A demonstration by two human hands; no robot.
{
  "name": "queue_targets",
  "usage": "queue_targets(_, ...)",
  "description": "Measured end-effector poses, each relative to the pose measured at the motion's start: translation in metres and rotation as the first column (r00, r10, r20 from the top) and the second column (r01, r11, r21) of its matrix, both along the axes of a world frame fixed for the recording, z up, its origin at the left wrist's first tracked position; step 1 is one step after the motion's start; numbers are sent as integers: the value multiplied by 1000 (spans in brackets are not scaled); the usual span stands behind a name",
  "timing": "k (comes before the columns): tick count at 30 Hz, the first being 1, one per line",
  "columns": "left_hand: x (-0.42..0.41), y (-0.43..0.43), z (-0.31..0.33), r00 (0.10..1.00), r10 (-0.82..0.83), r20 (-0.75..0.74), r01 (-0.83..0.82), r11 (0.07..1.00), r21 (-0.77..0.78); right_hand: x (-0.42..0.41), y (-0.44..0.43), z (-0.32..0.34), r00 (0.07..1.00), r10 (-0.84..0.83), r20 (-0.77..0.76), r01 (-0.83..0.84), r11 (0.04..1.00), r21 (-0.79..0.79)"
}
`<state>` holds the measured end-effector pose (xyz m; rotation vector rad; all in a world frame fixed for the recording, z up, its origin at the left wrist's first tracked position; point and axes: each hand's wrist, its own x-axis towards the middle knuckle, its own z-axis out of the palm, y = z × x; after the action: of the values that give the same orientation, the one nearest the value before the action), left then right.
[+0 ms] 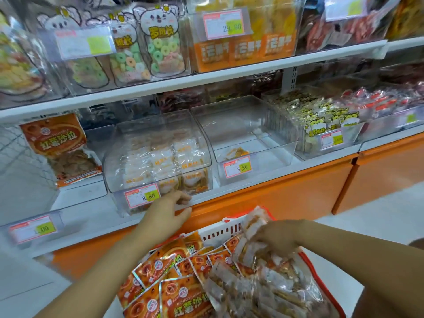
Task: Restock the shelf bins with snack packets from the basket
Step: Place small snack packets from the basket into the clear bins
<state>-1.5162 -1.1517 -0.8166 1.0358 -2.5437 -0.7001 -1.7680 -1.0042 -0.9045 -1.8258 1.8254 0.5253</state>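
Note:
A white basket with a red rim sits low in front of me, heaped with orange snack packets and clear-wrapped small packets. My right hand reaches down into the heap and grips a bunch of the clear-wrapped packets. My left hand touches the lower front edge of a clear shelf bin, fingers curled under its lip. That bin holds several white and orange packets and has a curved lid. The clear bin to its right holds only one or two packets.
White shelves carry more clear bins: ring candy bags above, yellow cartoon packets and red packets at right. An orange bag stands at left. Price tags line the bin fronts. Orange base panels run below the shelf.

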Motion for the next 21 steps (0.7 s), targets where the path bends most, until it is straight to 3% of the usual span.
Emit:
queue_targets(3, -18, 14, -14, 994, -6, -107, 24, 986, 163, -5, -9, 24, 996, -57, 69, 63, 995, -78)
queue_targets(5, -30, 26, -21, 992, 23, -124, 12, 960, 280, -14, -10, 34, 962, -171, 212, 208, 964, -166)
queue_targets(7, -42, 31, -27, 989, 72, -132, -15, 920, 393, -22, -10, 51, 831, -270, 487, 395, 902, -174)
queue_targets(9, -51, 41, -27, 980, 118, -159, -11, 836, 549, -23, -11, 76, 628, -276, 727, 503, 857, -109)
queue_targets(12, -65, 55, -21, 929, 301, -217, 8, 567, 823, -17, -19, 104, 387, -299, 872, 604, 797, 4)
queue_targets(14, -76, 60, -26, 855, 432, -288, 7, 545, 838, -11, -27, 113, 421, -286, 861, 627, 777, -49)
queue_targets(16, -88, 66, -27, 759, 546, -354, -43, 585, 810, -6, -35, 115, 543, -249, 802, 626, 756, -190)
queue_targets(19, -102, 75, -22, 613, 578, -539, -148, 754, 640, 4, -40, 116, 662, -215, 718, 659, 624, -420)
queue_targets(21, -107, 81, -13, 533, 519, -669, -162, 838, 521, 9, -36, 118, 641, -212, 738, 722, 494, -485)
